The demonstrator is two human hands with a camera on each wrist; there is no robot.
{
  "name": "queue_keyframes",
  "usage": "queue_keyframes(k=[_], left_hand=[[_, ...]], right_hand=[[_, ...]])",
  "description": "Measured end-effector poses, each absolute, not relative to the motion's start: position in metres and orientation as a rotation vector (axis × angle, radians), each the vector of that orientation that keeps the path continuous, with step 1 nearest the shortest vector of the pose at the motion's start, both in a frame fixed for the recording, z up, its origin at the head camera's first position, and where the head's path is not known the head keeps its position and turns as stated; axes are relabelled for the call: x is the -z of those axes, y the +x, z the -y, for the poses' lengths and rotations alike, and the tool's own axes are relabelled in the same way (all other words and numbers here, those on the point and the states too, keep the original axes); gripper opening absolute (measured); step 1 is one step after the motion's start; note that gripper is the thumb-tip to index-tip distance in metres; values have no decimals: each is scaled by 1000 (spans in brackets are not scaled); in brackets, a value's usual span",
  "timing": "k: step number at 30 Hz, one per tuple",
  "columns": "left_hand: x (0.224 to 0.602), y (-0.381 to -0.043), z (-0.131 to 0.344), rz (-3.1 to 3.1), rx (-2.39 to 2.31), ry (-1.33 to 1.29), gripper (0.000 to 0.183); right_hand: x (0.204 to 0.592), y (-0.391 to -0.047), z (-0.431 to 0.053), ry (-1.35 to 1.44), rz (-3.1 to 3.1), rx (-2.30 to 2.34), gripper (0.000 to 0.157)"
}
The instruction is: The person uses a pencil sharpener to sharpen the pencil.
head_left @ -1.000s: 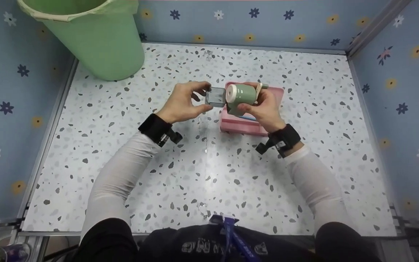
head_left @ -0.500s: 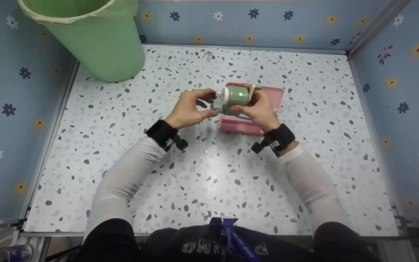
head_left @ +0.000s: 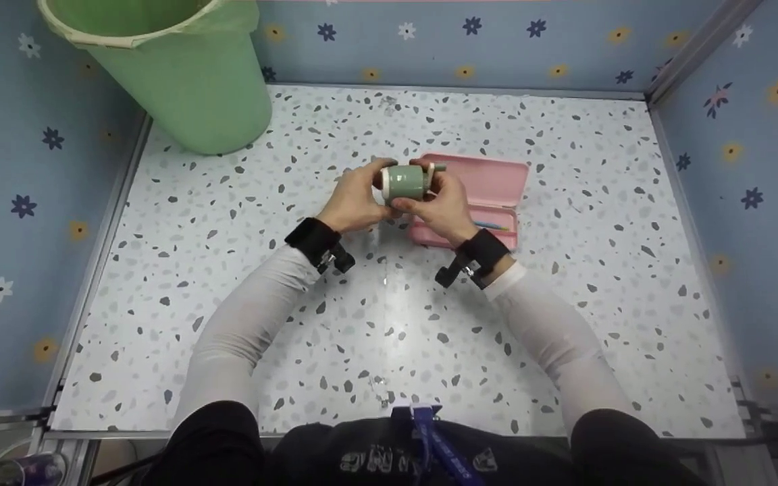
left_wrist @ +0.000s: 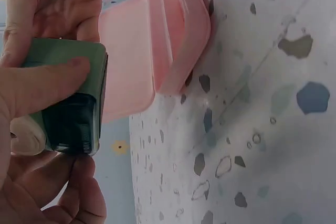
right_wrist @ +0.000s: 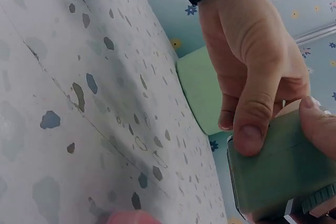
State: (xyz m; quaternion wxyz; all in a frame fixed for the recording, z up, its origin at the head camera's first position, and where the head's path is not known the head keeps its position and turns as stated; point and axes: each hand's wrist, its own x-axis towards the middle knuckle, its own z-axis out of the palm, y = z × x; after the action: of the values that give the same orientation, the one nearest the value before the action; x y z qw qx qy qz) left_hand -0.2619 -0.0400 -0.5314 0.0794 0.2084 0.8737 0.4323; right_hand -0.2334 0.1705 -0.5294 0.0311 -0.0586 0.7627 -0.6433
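Note:
A green crank pencil sharpener [head_left: 406,182] with a cream end ring is held up between both hands in the head view. My left hand [head_left: 354,201] grips its left end, thumb in front. Around the crank side, my right hand [head_left: 448,210] holds it with the thumb on the body. In the left wrist view, the dark see-through shavings drawer [left_wrist: 71,124] sits in the green body, with left fingertips [left_wrist: 81,174] at its edge. The right wrist view has both thumbs pressed on the green casing [right_wrist: 281,169]. The fingers behind the sharpener are partly hidden.
An open pink pencil case [head_left: 480,179] lies on the speckled table [head_left: 389,324] behind the right hand, with a blue-and-yellow pencil [head_left: 492,225] inside. A large green bin [head_left: 193,88] stands at the back left. Flowered walls [head_left: 497,40] enclose three sides.
The clear drawer, earlier apart in the left hand, has slid into the sharpener. The right hand and sharpener have moved left, uncovering more of the pink case.

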Motion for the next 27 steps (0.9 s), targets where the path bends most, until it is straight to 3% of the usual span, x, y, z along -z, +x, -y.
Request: queue_keyframes(k=[10, 19, 22, 27], left_hand=[[553, -274, 59, -2569, -1225, 514, 74], [567, -267, 61, -2622, -1109, 501, 76], [567, -267, 61, -2613, -1112, 506, 79], [566, -266, 59, -2587, -1118, 516, 96]], right_hand=[[552, -244, -150, -83, -2225, 1826, 80], [554, -240, -153, -42, -2176, 1747, 56], [551, -239, -158, -9, -2086, 1802, 59], [546, -231, -177, -1, -2017, 1877, 78]])
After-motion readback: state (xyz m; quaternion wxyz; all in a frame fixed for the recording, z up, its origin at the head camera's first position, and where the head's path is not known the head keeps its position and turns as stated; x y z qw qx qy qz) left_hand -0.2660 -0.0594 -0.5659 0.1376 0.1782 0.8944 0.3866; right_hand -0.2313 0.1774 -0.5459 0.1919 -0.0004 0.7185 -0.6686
